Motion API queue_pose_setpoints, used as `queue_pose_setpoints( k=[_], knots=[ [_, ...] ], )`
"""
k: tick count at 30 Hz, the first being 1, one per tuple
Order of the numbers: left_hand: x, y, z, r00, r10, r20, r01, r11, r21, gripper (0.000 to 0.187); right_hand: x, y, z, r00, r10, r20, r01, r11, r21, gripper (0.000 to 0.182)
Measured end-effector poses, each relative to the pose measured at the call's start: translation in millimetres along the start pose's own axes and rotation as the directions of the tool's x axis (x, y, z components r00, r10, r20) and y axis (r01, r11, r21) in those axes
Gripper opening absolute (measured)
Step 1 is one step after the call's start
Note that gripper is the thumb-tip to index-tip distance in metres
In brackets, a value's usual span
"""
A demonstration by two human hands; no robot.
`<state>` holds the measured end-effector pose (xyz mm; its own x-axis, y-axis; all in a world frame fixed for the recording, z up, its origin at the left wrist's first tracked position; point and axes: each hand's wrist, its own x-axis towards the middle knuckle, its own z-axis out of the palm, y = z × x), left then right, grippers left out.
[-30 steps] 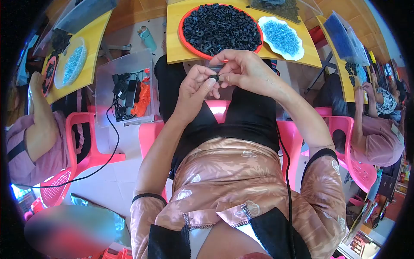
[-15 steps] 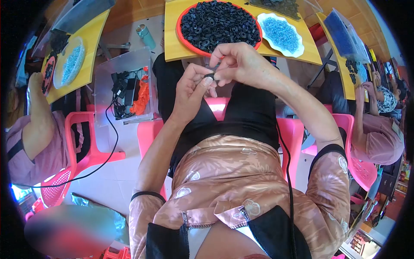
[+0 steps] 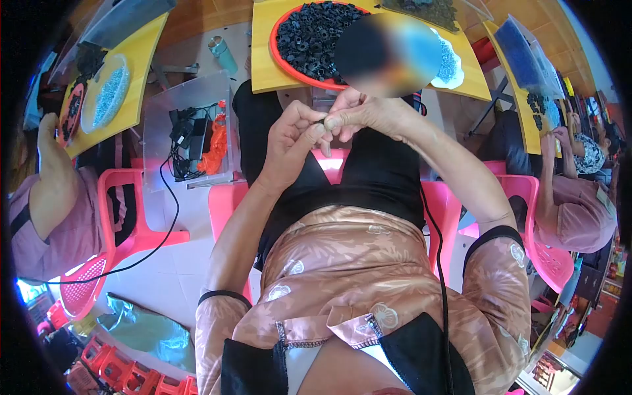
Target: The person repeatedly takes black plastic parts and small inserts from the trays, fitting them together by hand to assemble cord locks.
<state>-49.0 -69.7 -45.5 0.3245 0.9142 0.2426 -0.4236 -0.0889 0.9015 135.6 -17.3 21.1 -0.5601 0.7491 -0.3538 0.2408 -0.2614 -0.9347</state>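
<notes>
Above my lap, both hands meet fingertip to fingertip. My left hand (image 3: 294, 139) is closed in a pinch round a small black plastic part (image 3: 320, 121), which the fingers almost wholly cover. Against the same part press the thumb and fingers of my right hand (image 3: 368, 117), also closed. Just beyond the hands, a round red tray (image 3: 279, 60) on the table holds a heap of similar black parts (image 3: 313, 39). Beside it is a white scalloped plate (image 3: 454, 78) of small light-blue pieces (image 3: 446, 62); a blurred patch hides much of that plate and the tray's right side.
The yellow table (image 3: 263, 76) has its edge just past my knees. On the floor at left stands a clear plastic bin (image 3: 158, 112) with black cables and an orange bag (image 3: 216, 148). A green tumbler (image 3: 224, 56) is behind it. Co-workers sit on pink chairs at both sides.
My right hand has come down, and its raised fingers have closed in on the part by my left fingertips. The left hand has hardly moved. A blurred patch now covers part of the table.
</notes>
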Motion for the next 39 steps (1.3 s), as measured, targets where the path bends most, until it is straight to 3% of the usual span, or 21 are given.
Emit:
queue_pose_setpoints(
  k=[4, 7, 8, 10, 12, 13, 14, 15, 17, 20, 21, 23, 28, 34, 39],
  knots=[
    [2.1, -5.6, 1.2, 0.998, -0.035, 0.045, 0.032, 0.997, 0.070, 0.017, -8.7, 0.6, -4.0, 0.999, 0.034, -0.002, -0.034, 0.999, -0.027, 0.017],
    [7.0, 4.4, 13.9, 0.992, -0.126, 0.011, 0.126, 0.992, 0.007, 0.028, -15.1, -13.0, -16.2, 1.000, 0.013, 0.001, -0.013, 0.991, -0.134, 0.016],
    [7.7, 1.6, 12.6, 0.992, -0.125, 0.014, 0.124, 0.990, 0.062, 0.037, -16.7, -25.6, -26.6, 0.999, -0.031, -0.032, 0.025, 0.984, -0.176, 0.017],
    [6.9, 0.7, 11.7, 0.993, -0.113, -0.027, 0.115, 0.989, 0.097, 0.038, -15.2, -55.2, -61.6, 0.974, -0.185, -0.132, 0.141, 0.947, -0.289, 0.018],
    [7.4, 0.8, 8.2, 0.990, -0.121, -0.065, 0.128, 0.985, 0.114, 0.037, -3.7, -90.9, -105.5, 0.869, -0.408, -0.281, 0.204, 0.812, -0.548, 0.020],
    [8.1, 0.8, 5.8, 0.987, -0.138, -0.081, 0.147, 0.983, 0.112, 0.035, 7.2, -104.9, -127.4, 0.734, -0.596, -0.325, 0.348, 0.741, -0.574, 0.024],
    [8.3, 0.2, 4.8, 0.983, -0.155, -0.097, 0.165, 0.980, 0.109, 0.034, 12.4, -122.9, -142.0, 0.672, -0.555, -0.490, 0.206, 0.776, -0.596, 0.027],
    [7.7, -0.4, 4.9, 0.982, -0.157, -0.105, 0.169, 0.980, 0.107, 0.033, 11.5, -136.1, -135.7, 0.510, -0.671, -0.538, 0.177, 0.694, -0.698, 0.027],
    [7.8, -0.2, 2.8, 0.980, -0.154, -0.128, 0.168, 0.980, 0.105, 0.030, 18.6, -141.1, -133.5, 0.409, -0.724, -0.555, 0.075, 0.633, -0.770, 0.023],
    [8.8, -1.8, -1.0, 0.970, -0.160, -0.183, 0.174, 0.983, 0.059, 0.027, 53.7, -80.9, -160.0, 0.760, -0.643, -0.094, 0.180, 0.346, -0.921, 0.021],
    [9.1, -1.3, -1.4, 0.967, -0.165, -0.192, 0.176, 0.984, 0.041, 0.026, 40.4, -75.2, -122.0, 0.854, -0.504, -0.127, 0.071, 0.355, -0.932, 0.023],
    [9.8, 1.4, -1.9, 0.963, -0.173, -0.207, 0.178, 0.984, 0.009, 0.024, 33.6, -52.3, -92.0, 0.919, -0.392, -0.039, 0.135, 0.405, -0.904, 0.029],
    [9.8, -1.2, -2.9, 0.956, -0.212, -0.203, 0.216, 0.976, -0.002, 0.023, 38.9, -25.5, -78.1, 0.895, -0.446, -0.013, 0.137, 0.302, -0.943, 0.031],
    [9.6, -2.5, -4.0, 0.944, -0.261, -0.202, 0.260, 0.965, -0.029, 0.023, 46.7, -12.6, -84.3, 0.881, -0.467, -0.070, 0.110, 0.348, -0.931, 0.027],
    [12.4, 3.7, -3.3, 0.908, -0.406, -0.105, 0.347, 0.868, -0.356, 0.025, 8.2, -34.3, -29.6, 0.794, -0.602, 0.087, 0.397, 0.405, -0.824, 0.025]
  ],
)
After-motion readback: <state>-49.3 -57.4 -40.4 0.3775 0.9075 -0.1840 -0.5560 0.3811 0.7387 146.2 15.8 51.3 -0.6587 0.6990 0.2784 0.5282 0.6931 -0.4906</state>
